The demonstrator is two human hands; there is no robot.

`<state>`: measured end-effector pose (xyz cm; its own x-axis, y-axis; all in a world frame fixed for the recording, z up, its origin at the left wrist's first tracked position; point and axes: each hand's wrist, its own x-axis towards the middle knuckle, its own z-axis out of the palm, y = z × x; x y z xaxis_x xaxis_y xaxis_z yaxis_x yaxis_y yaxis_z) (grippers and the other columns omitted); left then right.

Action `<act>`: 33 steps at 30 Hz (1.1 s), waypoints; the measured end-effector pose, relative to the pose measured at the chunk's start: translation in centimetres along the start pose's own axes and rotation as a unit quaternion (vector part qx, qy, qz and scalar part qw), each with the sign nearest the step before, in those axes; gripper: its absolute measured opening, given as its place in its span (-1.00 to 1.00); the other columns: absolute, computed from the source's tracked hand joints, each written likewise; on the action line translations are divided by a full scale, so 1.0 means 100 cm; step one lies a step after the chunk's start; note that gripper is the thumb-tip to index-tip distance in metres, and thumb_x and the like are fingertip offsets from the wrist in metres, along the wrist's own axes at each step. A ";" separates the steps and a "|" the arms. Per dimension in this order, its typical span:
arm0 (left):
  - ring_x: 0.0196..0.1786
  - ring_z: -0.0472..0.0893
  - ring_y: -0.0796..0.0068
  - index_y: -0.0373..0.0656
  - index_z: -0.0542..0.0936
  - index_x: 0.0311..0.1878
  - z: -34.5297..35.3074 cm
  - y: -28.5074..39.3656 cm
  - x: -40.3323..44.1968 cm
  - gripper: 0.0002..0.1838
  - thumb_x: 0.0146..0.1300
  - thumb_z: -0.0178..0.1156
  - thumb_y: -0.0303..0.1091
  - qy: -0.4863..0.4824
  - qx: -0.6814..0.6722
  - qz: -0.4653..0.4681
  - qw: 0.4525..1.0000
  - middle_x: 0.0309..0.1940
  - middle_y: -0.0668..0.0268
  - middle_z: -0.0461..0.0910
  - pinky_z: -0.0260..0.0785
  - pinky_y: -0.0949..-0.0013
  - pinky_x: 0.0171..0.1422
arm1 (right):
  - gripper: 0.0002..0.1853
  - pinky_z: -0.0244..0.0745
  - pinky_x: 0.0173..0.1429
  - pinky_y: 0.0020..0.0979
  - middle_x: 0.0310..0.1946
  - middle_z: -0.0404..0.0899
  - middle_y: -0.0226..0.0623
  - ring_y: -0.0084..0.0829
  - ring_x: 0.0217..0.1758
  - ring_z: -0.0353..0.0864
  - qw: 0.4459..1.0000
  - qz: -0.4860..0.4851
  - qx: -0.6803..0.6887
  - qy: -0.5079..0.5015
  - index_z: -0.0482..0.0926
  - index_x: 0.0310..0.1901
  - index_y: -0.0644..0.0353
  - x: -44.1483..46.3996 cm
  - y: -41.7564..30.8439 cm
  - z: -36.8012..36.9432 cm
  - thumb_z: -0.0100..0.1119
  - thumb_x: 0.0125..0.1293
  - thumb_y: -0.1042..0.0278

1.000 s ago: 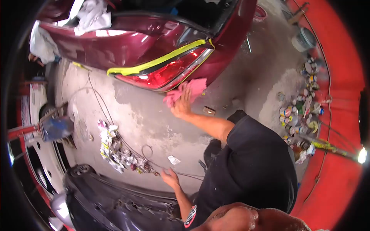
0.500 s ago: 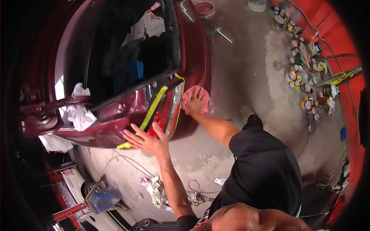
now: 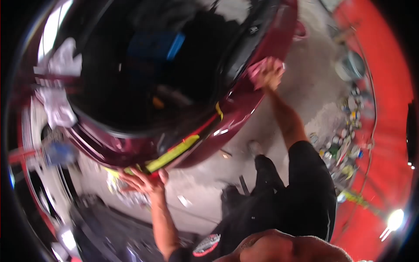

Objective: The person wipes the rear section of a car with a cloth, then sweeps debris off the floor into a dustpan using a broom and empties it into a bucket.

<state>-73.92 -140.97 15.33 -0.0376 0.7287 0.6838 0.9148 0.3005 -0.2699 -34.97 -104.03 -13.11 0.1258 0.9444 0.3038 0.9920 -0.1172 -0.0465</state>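
Note:
A pink cloth (image 3: pixel 260 73) lies bunched against the dark red rear side panel of a car (image 3: pixel 244 99), with my right hand (image 3: pixel 271 75) pressing it there. That hand is blurred by motion, its fingers laid over the cloth. My left hand (image 3: pixel 142 181), fingers spread, rests by the lower end of the red tail light, at the car's rear corner. Beside it, yellow-green tape (image 3: pixel 173 153) runs along the light. Another short strip of yellow tape (image 3: pixel 219 111) sticks near the panel's upper edge.
White cloths (image 3: pixel 59 109) are tied at the car's far left. Several paint cans (image 3: pixel 345 135) crowd the floor by a red sheet wall (image 3: pixel 388 131). A grey bucket (image 3: pixel 350 66) stands further back. Crumpled masking paper (image 3: pixel 126 192) lies below the bumper.
My right hand has slid the cloth forward along the panel, up past the tail light. My left hand stays near the light's lower end. The view has turned and moved closer to the car.

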 end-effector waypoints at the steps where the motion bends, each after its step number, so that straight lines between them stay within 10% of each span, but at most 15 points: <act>1: 0.60 -0.04 -0.17 -0.34 0.14 0.51 -0.002 0.001 0.004 -0.04 0.33 -0.19 0.34 0.003 -0.001 0.012 1.000 0.50 -0.32 -0.01 -0.73 -0.18 0.58 | -0.44 -0.05 0.54 0.18 0.53 0.08 -0.24 -0.05 0.61 -0.07 0.988 -0.092 -0.123 -0.006 0.25 0.45 -0.06 0.026 0.017 0.026 -0.22 0.49 -0.02; 2: 0.60 -0.05 -0.16 -0.39 0.14 0.50 -0.002 0.001 0.007 -0.04 0.34 -0.22 0.33 0.009 -0.005 0.026 1.000 0.51 -0.30 -0.02 -0.74 -0.15 0.58 | -0.46 -0.16 0.57 0.21 0.53 0.08 -0.25 -0.12 0.62 -0.08 0.957 -0.180 -0.228 0.008 0.25 0.44 -0.02 0.053 0.034 0.052 -0.25 0.51 0.01; 3: 0.60 -0.06 -0.14 -0.41 0.13 0.50 -0.001 0.001 0.006 -0.03 0.34 -0.23 0.33 0.010 -0.004 0.026 1.000 0.51 -0.30 -0.02 -0.74 -0.13 0.58 | -0.44 0.00 0.53 0.19 0.56 0.04 -0.28 -0.05 0.61 -0.01 0.998 -0.014 0.050 -0.024 0.23 0.48 -0.05 0.061 0.008 -0.003 -0.25 0.51 0.01; 9: 0.60 0.00 -0.11 -0.39 0.16 0.49 0.000 0.002 -0.001 0.01 0.30 -0.20 0.38 0.010 -0.018 0.013 1.000 0.48 -0.33 0.04 -0.74 -0.07 0.60 | -0.48 0.05 0.55 -0.01 0.40 0.33 -0.05 -0.02 0.51 0.22 0.910 -0.344 0.225 0.055 0.34 0.39 0.21 -0.051 0.010 0.026 0.00 0.41 0.32; 12: 0.51 0.19 -0.22 -0.36 0.43 0.32 0.003 -0.001 -0.006 -0.03 0.20 -0.05 0.42 0.027 -0.036 -0.015 0.999 0.39 -0.36 0.22 -0.64 -0.15 0.60 | -0.55 0.13 0.53 -0.16 0.34 0.39 -0.01 -0.03 0.48 0.27 0.783 -0.187 0.563 -0.187 0.36 0.37 0.26 -0.168 -0.044 -0.046 -0.11 0.50 0.38; 18: 0.44 0.37 0.02 0.01 0.58 0.28 0.000 0.007 0.004 -0.24 0.22 0.00 0.38 0.048 -0.030 -0.056 0.997 0.34 -0.12 0.41 -0.40 -0.09 0.64 | -0.52 0.19 0.49 -0.30 0.35 0.37 -0.01 -0.09 0.47 0.29 0.833 -0.142 0.505 -0.173 0.29 0.40 0.32 -0.212 -0.085 -0.159 -0.16 0.56 0.26; 20: 0.52 0.24 0.00 0.06 0.52 0.34 -0.010 0.009 0.007 -0.28 0.25 0.06 0.32 0.027 -0.038 -0.063 0.997 0.43 -0.10 0.29 -0.34 -0.10 0.63 | -0.53 0.21 0.49 -0.29 0.35 0.37 -0.04 -0.18 0.45 0.33 0.728 -0.013 0.529 -0.436 0.29 0.38 0.35 -0.195 -0.072 -0.174 -0.14 0.56 0.28; 21: 0.55 0.11 -0.07 -0.02 0.44 0.39 -0.021 0.017 0.006 -0.24 0.24 0.13 0.25 0.008 -0.052 -0.091 0.994 0.46 -0.15 0.18 -0.35 -0.13 0.62 | -0.55 0.24 0.47 -0.27 0.34 0.38 -0.04 -0.28 0.41 0.37 0.542 0.099 0.691 -0.467 0.32 0.33 0.41 -0.199 -0.065 -0.164 -0.17 0.56 0.29; 22: 0.59 -0.01 -0.14 -0.10 0.36 0.44 -0.029 0.025 0.003 -0.19 0.22 0.21 0.18 -0.013 -0.067 -0.120 0.990 0.50 -0.21 0.07 -0.36 -0.16 0.61 | -0.55 0.24 0.47 -0.27 0.34 0.38 -0.04 -0.28 0.41 0.37 0.545 0.085 0.686 -0.474 0.32 0.33 0.41 -0.192 -0.056 -0.191 -0.17 0.56 0.29; 24: 0.57 0.00 -0.20 -0.16 0.31 0.45 -0.056 0.051 -0.027 -0.23 0.23 0.31 -0.07 0.015 -0.108 -0.243 0.964 0.49 -0.23 0.04 -0.23 -0.20 0.58 | -0.49 0.23 0.49 -0.15 0.36 0.35 0.01 -0.19 0.42 0.38 0.329 0.011 0.751 -0.573 0.23 0.37 0.43 -0.168 -0.044 -0.295 -0.10 0.51 0.31; 27: 0.32 0.46 0.10 -0.24 0.46 0.28 -0.093 0.108 -0.112 -0.55 0.43 0.14 -0.20 -0.005 -0.343 -0.556 0.757 0.26 0.04 0.48 0.21 0.01 0.44 | -0.51 0.10 0.54 -0.01 0.43 0.29 -0.04 -0.12 0.49 0.29 0.265 -0.175 0.699 -0.641 0.31 0.34 0.40 -0.149 -0.043 -0.391 -0.06 0.47 0.31; 28: 0.19 0.55 0.20 -0.25 0.53 0.19 -0.105 0.125 -0.137 -0.57 0.49 0.03 -0.09 -0.111 -0.452 -0.681 0.565 0.06 0.12 0.60 0.36 0.12 0.33 | -0.52 0.02 0.57 0.06 0.45 0.27 -0.08 -0.07 0.51 0.26 0.227 -0.265 0.655 -0.670 0.38 0.33 0.31 -0.149 -0.049 -0.413 0.00 0.45 0.30; 29: 0.01 0.63 0.23 -0.20 0.63 0.02 -0.102 0.147 -0.164 -0.57 0.51 -0.05 -0.03 -0.108 -0.586 -0.772 0.220 -0.17 0.21 0.68 0.44 0.17 0.24 | -0.56 -0.03 0.57 0.08 0.46 0.27 -0.11 -0.04 0.54 0.18 0.300 -0.491 0.552 -0.604 0.44 0.31 0.22 -0.152 -0.057 -0.415 -0.01 0.46 0.27; 30: 0.04 0.62 0.28 -0.15 0.62 0.02 -0.113 0.160 -0.179 -0.56 0.50 -0.04 0.01 -0.091 -0.717 -0.691 -0.004 -0.05 0.19 0.64 0.49 0.19 0.19 | -0.59 -0.07 0.58 0.11 0.46 0.28 -0.14 -0.01 0.57 0.10 0.345 -0.685 0.410 -0.494 0.49 0.29 0.12 -0.158 -0.062 -0.419 -0.02 0.47 0.25; 33: 0.38 0.41 0.18 -0.14 0.24 0.47 -0.136 0.191 -0.176 -0.39 0.51 -0.12 0.02 -0.055 -0.807 -0.585 -0.057 0.38 0.10 0.36 0.37 0.03 0.39 | -0.62 -0.15 0.58 0.19 0.45 0.30 -0.21 0.08 0.60 -0.02 0.295 -0.829 0.188 -0.436 0.57 0.24 -0.17 -0.226 -0.084 -0.453 0.11 0.40 0.22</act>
<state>-50.29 -156.37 7.37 -0.2471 0.8492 -0.4667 -0.9670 -0.1852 0.1750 -45.81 -138.29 23.50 -0.7423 -0.6537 -0.1472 -0.4087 0.6158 -0.6736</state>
